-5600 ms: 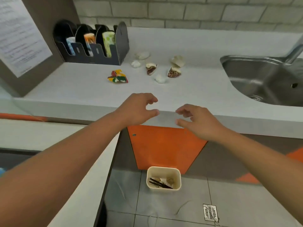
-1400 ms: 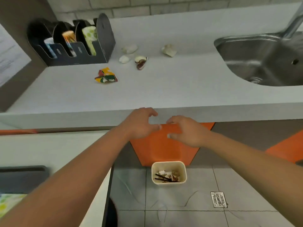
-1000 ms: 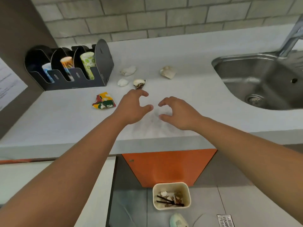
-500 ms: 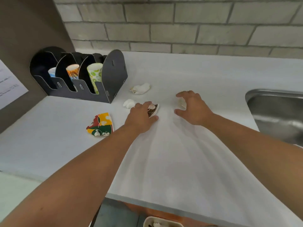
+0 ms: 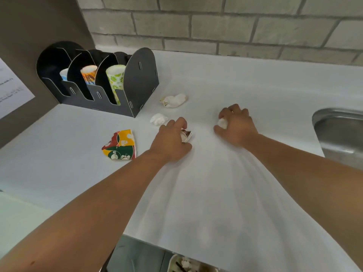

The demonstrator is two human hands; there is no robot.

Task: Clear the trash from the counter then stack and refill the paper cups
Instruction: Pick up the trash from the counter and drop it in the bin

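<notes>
You're early in the clearing: your left hand (image 5: 170, 142) grips a crumpled brown-printed scrap (image 5: 186, 135), your right hand (image 5: 235, 125) closes on a white wad (image 5: 222, 123), while other scraps litter the table (image 5: 216, 193) and the cup holder (image 5: 98, 83) awaits refilling.

cup holder (image 5: 117, 89) left rear, sink (image 5: 341, 132) right, flattened cup (image 5: 119, 145) perhaps between
</notes>
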